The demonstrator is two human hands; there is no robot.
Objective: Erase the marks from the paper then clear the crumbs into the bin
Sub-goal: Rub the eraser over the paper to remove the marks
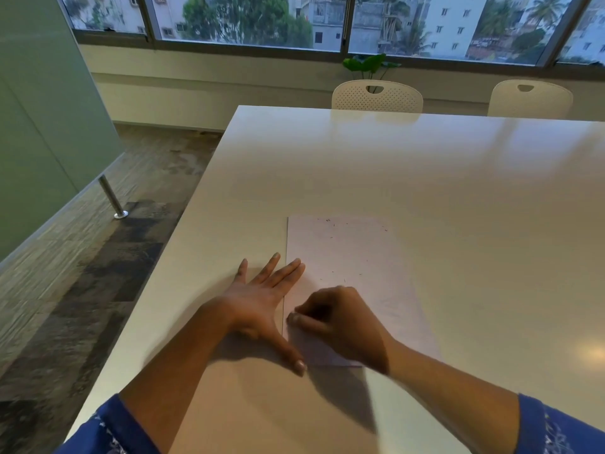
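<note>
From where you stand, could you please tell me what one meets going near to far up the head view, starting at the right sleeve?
Right sleeve → right hand → crumbs at the far end of the paper → left white chair → plant → window.

The left grip [262, 299] is lying flat, palm down, fingers spread; just right of it, the right grip [337, 317] is sitting curled, thumb meeting fingertips.

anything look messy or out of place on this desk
Only the small dark crumbs scattered over the white sheet of paper, mostly near its far edge; the sheet itself lies flat.
</note>
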